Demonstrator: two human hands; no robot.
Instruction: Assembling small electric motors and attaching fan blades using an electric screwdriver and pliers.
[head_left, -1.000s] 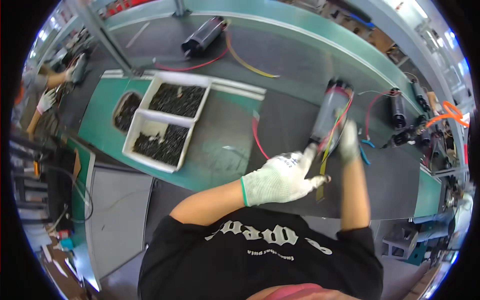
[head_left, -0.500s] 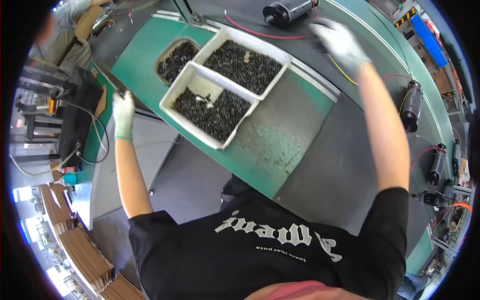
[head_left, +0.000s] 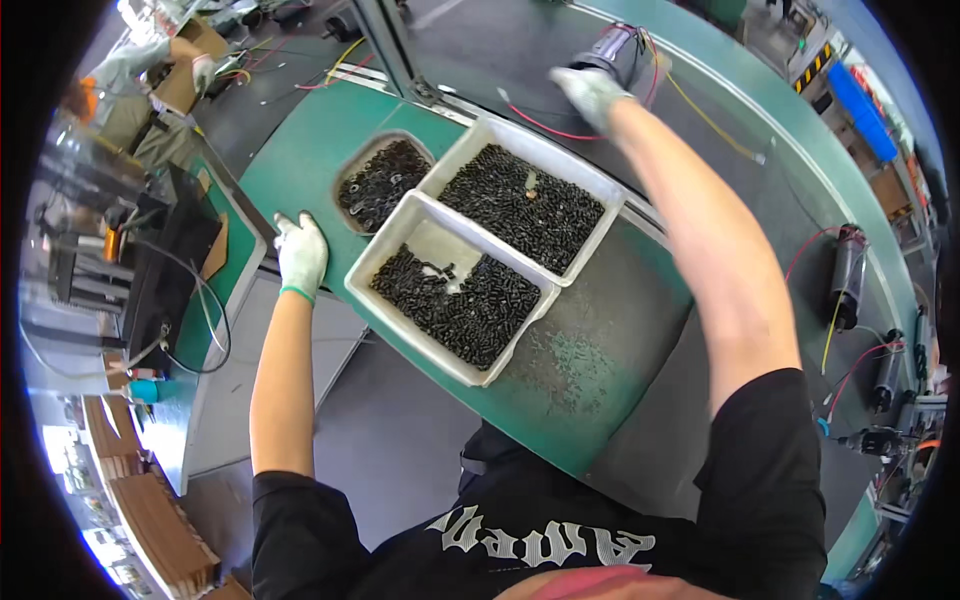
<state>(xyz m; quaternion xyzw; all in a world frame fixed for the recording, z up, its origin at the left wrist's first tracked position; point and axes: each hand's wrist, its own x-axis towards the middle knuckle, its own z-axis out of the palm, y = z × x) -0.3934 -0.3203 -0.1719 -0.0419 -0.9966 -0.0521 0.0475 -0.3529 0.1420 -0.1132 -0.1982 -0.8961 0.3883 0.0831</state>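
Left hand point(head_left: 301, 255) in a white knit glove with a green cuff, lying flat on the near-left edge of the green bench point(head_left: 300, 180), fingers spread and released, gripping nothing. It sits just left of the near white tray point(head_left: 400, 240), not touching it.

Right hand point(head_left: 590, 90), same knit glove, stretched to the far side and resting on a dark cylindrical motor point(head_left: 612, 52) with red and yellow wires, lying on the grey conveyor belt point(head_left: 700, 180). Picture blurred there; cannot tell whether the fingers are clenched on the motor.

Near tray: rectangular white plastic, partly filled with small black screws, pale floor bare in its far corner. Far white tray point(head_left: 600, 190) touching it, fuller. Left of that, a dark rounded-corner tub point(head_left: 380, 180) of black ring-shaped parts.

More cylindrical motors point(head_left: 845, 275) lie well apart at right on the belt.
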